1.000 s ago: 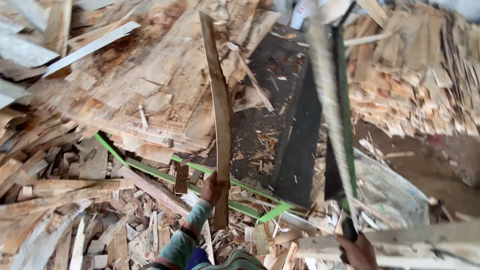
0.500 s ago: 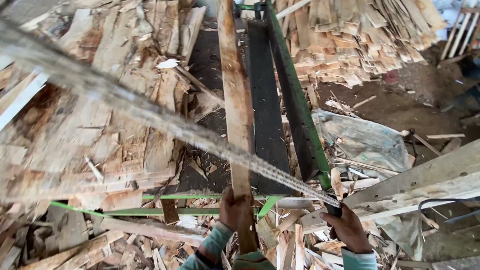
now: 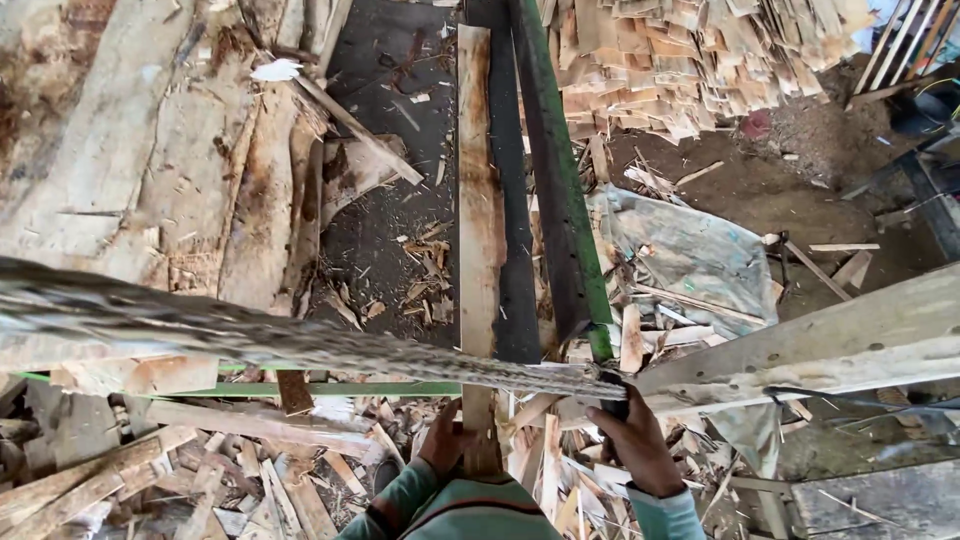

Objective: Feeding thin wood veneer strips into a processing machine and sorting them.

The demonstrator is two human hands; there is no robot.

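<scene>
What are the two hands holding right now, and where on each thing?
The left hand grips the near end of a long wooden plank. The right hand grips the dark handle of a long blurred blade.

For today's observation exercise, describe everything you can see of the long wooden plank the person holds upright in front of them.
The wooden plank is a long, narrow strip of pale, rough-sawn wood with darker brownish streaks. It runs from the person away up the picture, over a dark surface and beside a green metal beam. The left hand grips its near end. A blurred, grey, toothed blade, held by the right hand, crosses in front of its lower part; whether they touch cannot be told.
</scene>
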